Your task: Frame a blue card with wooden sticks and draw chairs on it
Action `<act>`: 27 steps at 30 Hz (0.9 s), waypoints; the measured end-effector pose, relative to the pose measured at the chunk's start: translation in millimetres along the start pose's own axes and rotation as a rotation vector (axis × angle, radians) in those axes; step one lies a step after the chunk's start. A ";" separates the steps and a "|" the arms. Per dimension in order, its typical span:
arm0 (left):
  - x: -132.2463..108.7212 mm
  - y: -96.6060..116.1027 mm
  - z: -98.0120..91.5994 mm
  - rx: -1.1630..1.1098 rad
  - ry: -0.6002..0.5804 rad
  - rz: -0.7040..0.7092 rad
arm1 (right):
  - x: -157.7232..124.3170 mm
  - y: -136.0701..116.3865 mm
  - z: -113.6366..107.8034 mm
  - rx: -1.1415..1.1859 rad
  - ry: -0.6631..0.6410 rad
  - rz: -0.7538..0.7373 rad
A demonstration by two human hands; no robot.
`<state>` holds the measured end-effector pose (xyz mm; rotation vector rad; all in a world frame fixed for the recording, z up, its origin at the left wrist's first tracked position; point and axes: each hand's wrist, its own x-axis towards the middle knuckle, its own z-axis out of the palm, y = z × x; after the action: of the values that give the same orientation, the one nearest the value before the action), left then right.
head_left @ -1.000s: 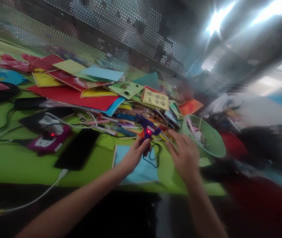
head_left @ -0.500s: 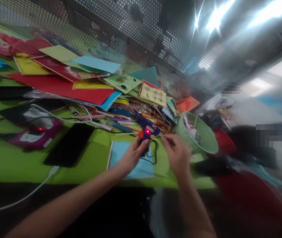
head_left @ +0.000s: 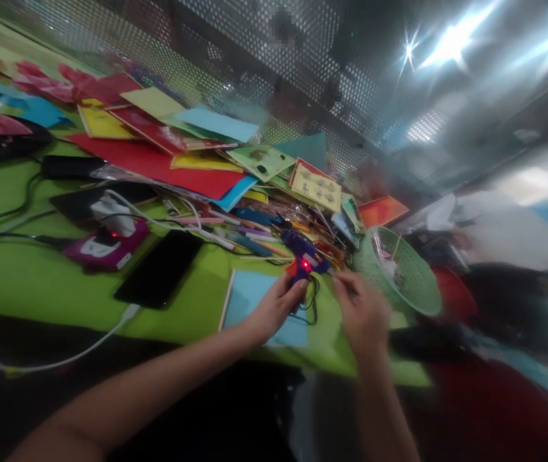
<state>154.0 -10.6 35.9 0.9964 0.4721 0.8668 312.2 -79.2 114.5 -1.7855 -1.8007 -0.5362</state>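
Note:
My left hand [head_left: 276, 308] is closed round the handle of a blue glue gun [head_left: 305, 253] whose red light glows; the gun stands on the green table [head_left: 24, 289] over a light blue card [head_left: 255, 296]. Its black cord loops beside my fingers. My right hand [head_left: 363, 311] is just right of the gun's rear, fingers pinched together on something thin that I cannot make out through the blur.
A green perforated basket [head_left: 418, 282] stands right of my right hand. A black phone [head_left: 161, 268], a magenta device [head_left: 105, 250] with cables and a white cable [head_left: 76, 350] lie left. Pens and coloured paper sheets [head_left: 158, 170] pile behind. A perforated metal wall rises at the back.
The view shifted slightly, so everything sits a little right and lower. My right hand drew its fingers into a pinch close to the gun's rear. My left hand kept its hold.

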 end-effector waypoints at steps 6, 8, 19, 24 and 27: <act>-2.1 -1.9 8.2 -0.074 0.022 -0.031 | -17.4 -14.5 -5.2 -0.054 0.233 -0.127; -3.8 -1.5 10.5 -0.100 0.028 -0.038 | -27.6 -20.9 -3.4 0.104 0.216 -0.123; -25.3 -18.0 30.6 -0.056 -0.071 -0.105 | -31.7 -17.9 39.8 1.247 -0.440 0.775; -35.4 -9.5 4.4 0.154 -0.279 -0.114 | -24.6 -22.2 37.3 1.258 -0.381 0.771; -54.9 5.0 -27.3 0.315 -0.307 -0.106 | -25.5 -15.0 34.3 1.244 -0.396 0.840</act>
<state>100.6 -39.3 25.2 1.3564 0.4007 0.5391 293.2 -78.2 73.3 -1.4602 -0.9251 1.0890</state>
